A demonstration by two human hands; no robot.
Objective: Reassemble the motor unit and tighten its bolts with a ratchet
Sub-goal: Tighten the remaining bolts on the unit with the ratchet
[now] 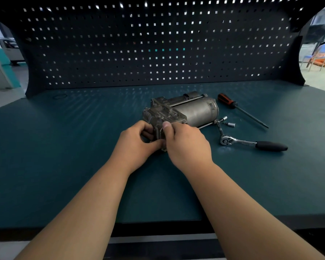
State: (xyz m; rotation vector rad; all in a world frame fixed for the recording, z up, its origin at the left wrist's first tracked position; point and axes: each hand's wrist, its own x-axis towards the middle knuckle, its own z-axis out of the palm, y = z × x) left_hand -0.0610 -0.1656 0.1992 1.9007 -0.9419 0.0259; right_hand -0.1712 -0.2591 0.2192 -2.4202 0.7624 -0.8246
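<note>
The grey metal motor unit (188,109) lies on its side in the middle of the green bench top (64,147), its cast housing end toward me. My left hand (137,141) grips the near left side of that housing with curled fingers. My right hand (186,143) holds the near right side, thumb up against the casting. A ratchet (251,143) with a black handle and an extension bar lies just right of the motor. A small loose socket (231,125) sits beside the extension's tip. Whatever is between my palms is hidden.
A screwdriver (240,109) with an orange and black handle lies at the back right of the bench. A dark pegboard (158,44) rises behind the bench. The bench's front edge runs below my forearms.
</note>
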